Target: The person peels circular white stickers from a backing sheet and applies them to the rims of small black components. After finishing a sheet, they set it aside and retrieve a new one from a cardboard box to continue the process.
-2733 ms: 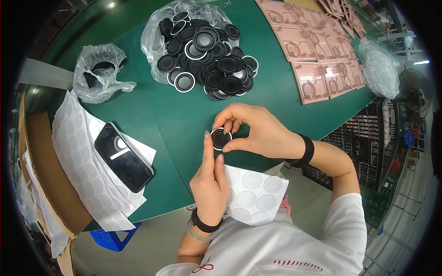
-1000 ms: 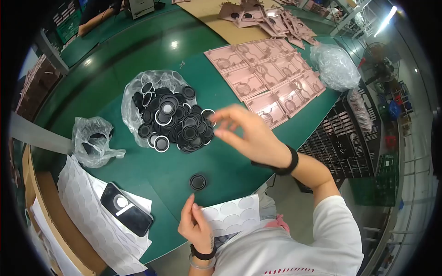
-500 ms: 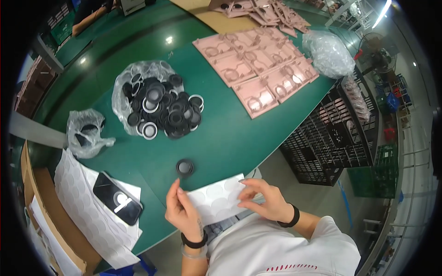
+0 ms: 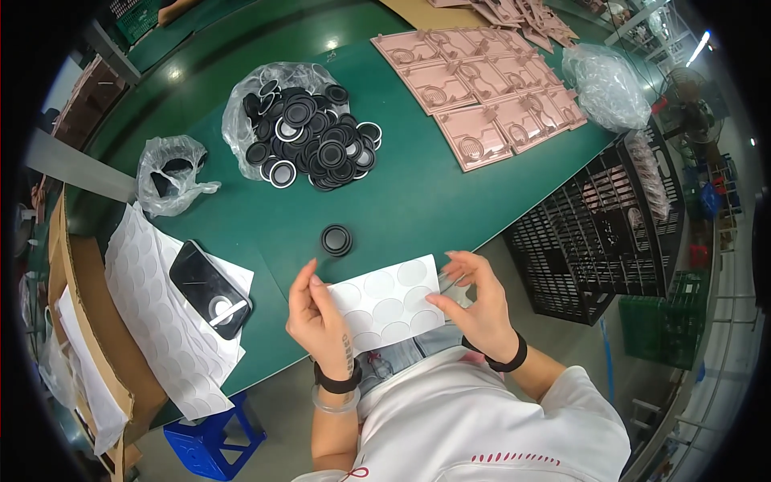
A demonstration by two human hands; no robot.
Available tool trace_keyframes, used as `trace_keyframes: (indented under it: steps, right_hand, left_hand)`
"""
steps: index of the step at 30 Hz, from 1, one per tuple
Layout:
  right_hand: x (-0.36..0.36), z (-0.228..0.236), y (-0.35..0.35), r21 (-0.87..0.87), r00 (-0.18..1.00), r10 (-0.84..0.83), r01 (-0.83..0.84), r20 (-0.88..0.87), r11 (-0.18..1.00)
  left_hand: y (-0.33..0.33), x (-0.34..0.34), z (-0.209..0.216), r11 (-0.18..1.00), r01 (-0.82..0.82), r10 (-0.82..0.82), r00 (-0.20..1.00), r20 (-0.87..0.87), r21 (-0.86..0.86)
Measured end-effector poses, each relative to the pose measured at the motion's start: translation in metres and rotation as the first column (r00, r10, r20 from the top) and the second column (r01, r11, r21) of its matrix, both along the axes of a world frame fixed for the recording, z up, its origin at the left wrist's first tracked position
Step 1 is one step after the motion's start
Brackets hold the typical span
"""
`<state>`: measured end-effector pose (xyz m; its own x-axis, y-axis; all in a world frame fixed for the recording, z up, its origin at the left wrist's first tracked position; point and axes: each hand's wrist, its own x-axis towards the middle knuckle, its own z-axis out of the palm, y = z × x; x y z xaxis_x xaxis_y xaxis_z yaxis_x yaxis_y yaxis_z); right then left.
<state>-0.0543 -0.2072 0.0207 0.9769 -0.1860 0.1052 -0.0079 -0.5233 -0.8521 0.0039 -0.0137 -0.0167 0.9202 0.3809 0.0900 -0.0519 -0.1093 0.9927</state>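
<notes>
A white sheet of round stickers (image 4: 388, 311) is tilted above my lap at the table's front edge. My left hand (image 4: 320, 317) holds its left edge, with thumb and forefinger raised beside it. My right hand (image 4: 482, 309) is at the right edge, its thumb tip on the sheet and its forefinger apart from the thumb. Something thin and pale shows between these fingers; I cannot make out what it is. Just beyond the sheet stands a small stack of round black parts (image 4: 336, 239) on the green table (image 4: 409, 205).
Farther back lies a heap of black rings (image 4: 317, 145) spilling from a clear bag (image 4: 238, 120). Pink moulded panels (image 4: 482, 88) cover the far right. At left are a phone (image 4: 210, 289), more sticker sheets (image 4: 152, 313) and a carton (image 4: 96, 321). Black crates (image 4: 594, 233) stand right.
My view has shifted, so the table's things sit higher in the picture. The sheet now faces me more fully. My right thumb and forefinger have spread wider at its right edge.
</notes>
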Motion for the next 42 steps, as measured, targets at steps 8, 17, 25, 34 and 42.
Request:
trace_keyframes:
  steps: [8,17,25,34,42]
  right_hand:
    - [-0.006,-0.010,0.006,0.173,0.989,0.145,-0.140,-0.019,0.975]
    - [0.000,-0.002,0.003,0.395,0.983,0.185,-0.178,0.021,0.901]
    - [0.031,0.034,-0.003,-0.062,0.936,0.337,-0.332,0.102,0.941]
    - [0.072,0.038,0.004,-0.235,0.809,0.553,-0.509,0.197,0.828]
    - [0.091,0.031,0.009,-0.264,0.765,0.624,-0.576,0.162,0.774]
  left_hand:
    - [0.002,0.000,0.009,0.982,-0.025,0.012,0.997,0.070,0.187]
    - [-0.002,-0.032,0.067,0.490,0.203,-0.533,0.839,0.108,0.848]
    - [0.008,-0.023,0.068,0.597,0.416,-0.536,0.843,-0.044,0.686]
    - [0.008,-0.008,0.067,0.672,0.416,-0.472,0.878,-0.078,0.613]
    - [0.016,0.003,0.062,0.696,0.478,-0.475,0.866,-0.155,0.536]
